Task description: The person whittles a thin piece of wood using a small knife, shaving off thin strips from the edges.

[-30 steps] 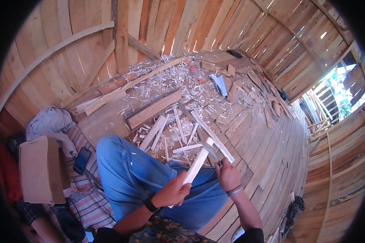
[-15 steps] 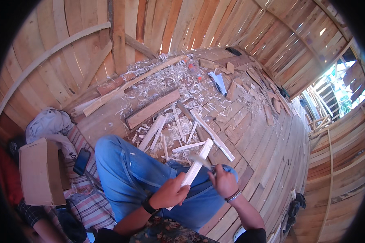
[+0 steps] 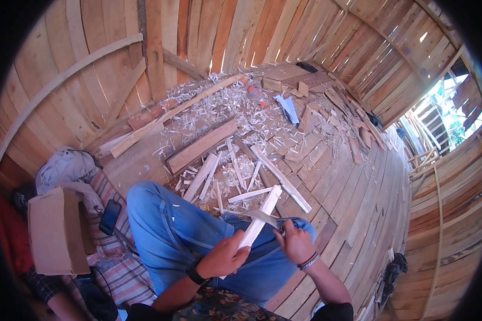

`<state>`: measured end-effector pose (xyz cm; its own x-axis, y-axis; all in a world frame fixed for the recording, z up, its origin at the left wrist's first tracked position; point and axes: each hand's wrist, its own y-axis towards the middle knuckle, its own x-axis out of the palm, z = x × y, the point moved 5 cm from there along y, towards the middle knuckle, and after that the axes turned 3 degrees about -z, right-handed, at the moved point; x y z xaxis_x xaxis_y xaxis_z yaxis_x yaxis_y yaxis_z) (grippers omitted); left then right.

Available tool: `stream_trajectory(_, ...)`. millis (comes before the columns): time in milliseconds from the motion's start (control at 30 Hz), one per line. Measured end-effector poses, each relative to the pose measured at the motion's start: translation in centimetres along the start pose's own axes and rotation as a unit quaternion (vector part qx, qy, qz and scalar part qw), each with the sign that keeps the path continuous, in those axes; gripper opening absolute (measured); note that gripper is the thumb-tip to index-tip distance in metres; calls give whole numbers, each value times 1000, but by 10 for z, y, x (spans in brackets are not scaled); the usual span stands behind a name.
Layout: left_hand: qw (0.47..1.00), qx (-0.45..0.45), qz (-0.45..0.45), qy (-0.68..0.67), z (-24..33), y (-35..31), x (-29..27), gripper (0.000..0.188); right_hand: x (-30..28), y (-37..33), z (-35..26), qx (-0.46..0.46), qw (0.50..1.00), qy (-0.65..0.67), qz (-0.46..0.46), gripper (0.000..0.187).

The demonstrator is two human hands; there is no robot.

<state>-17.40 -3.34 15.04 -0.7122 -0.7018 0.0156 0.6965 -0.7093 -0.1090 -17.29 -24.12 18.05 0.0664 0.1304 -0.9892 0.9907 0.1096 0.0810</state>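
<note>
My left hand (image 3: 226, 257) is closed round the lower part of a pale strip of wood (image 3: 261, 218), which slants up and to the right above my lap. A knife (image 3: 263, 216) with a curved metal blade lies across the upper part of the strip. Its handle end is in my right hand (image 3: 296, 242), whose fingers are wrapped round it and hide most of the handle. Beyond my knees, several split wood sticks (image 3: 200, 176) and a longer pale strip (image 3: 281, 181) lie among shavings on the floor.
A thick wood block (image 3: 202, 145) and a long batten (image 3: 177, 111) lie farther off among curled shavings (image 3: 235, 101). At my left stand a cardboard box (image 3: 59, 230) and a phone (image 3: 110, 216) on a striped cloth (image 3: 118, 262). Plank walls (image 3: 225, 32) surround the floor.
The knife blade, blurred before, now shows clearly across the strip. My right hand has turned slightly, while my left hand keeps its hold on the wood.
</note>
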Motion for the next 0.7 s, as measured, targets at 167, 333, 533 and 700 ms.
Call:
stream_trajectory(167, 1000, -11, 6, 3, 3, 0, 0, 22, -3, 1, -5, 2, 1000, -17, -16, 32)
stream_trajectory(333, 1000, 7, 0, 7, 4, -1, 3, 21, 2, 14, 33, 92, 996, -10, -13, 29)
stream_trajectory(533, 998, 4, 27, 51, 4, 0, 0, 22, 1, 11, 23, 79, 997, -11, -5, 29)
stream_trajectory(700, 991, 35, 69, 110, -4, 0, -1, 23, 11, 8, 11, 64, 998, -2, -8, 30)
